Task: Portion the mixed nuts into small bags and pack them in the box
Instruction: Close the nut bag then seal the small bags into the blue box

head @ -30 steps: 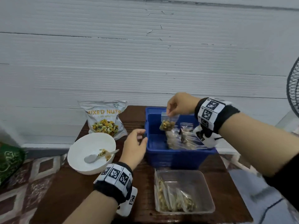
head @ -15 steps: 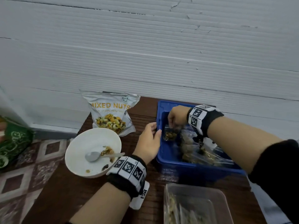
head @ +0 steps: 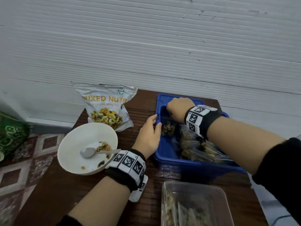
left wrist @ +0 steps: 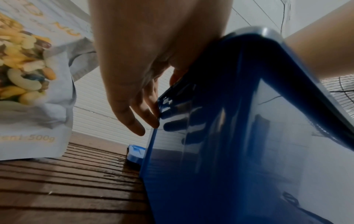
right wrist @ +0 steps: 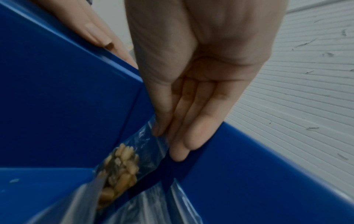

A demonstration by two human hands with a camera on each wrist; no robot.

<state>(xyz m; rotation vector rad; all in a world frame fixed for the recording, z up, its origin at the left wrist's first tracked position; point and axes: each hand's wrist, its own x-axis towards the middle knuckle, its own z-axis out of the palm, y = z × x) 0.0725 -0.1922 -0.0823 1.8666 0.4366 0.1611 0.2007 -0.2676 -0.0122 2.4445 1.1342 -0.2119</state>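
- The right hand point(head: 177, 107) reaches into the blue box point(head: 164, 154) at its far left corner, thumb and fingers pinching the top of a small nut bag point(head: 168, 128) to stand it beside the bags already packed.
- The left hand point(head: 149, 136) rests with relaxed fingers on the box's left rim, likely steadying it.

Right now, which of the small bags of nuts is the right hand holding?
The small bag standing upright at the blue box's far left end, pinched at its top by the right hand; the other bags lie untouched.
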